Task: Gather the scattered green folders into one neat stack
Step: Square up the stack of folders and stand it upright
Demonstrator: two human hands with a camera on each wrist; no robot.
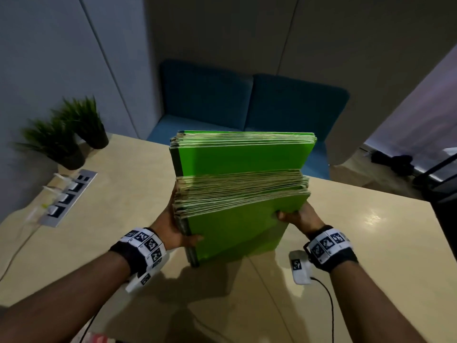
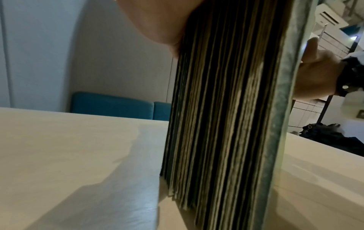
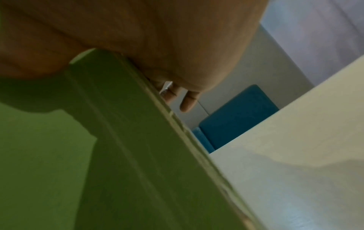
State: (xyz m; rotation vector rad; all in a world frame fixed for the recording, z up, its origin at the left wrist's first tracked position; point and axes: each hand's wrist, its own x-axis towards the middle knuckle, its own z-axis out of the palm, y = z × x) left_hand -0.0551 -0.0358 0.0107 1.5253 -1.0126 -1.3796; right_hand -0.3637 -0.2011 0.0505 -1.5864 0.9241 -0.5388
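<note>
A thick bundle of green folders stands on edge on the beige table (image 1: 371, 243). Its front part (image 1: 235, 226) sits lower than the rear part (image 1: 244, 154), which rises behind it. My left hand (image 1: 178, 229) grips the bundle's left side, thumb across the front cover. My right hand (image 1: 296, 216) grips the right side, thumb on the front cover too. The left wrist view shows the folders' layered edges (image 2: 226, 109) resting on the table, with my palm (image 2: 157, 20) against them. In the right wrist view my palm (image 3: 157, 38) lies over the green cover (image 3: 78, 155), and the fingertips (image 3: 187, 102) show behind the edge.
Two potted plants (image 1: 61, 139) and a metal power outlet strip (image 1: 66, 196) with plugged cables sit at the table's left. A blue sofa (image 1: 247, 102) stands behind the table. A dark bag (image 1: 393, 162) lies beyond the right edge.
</note>
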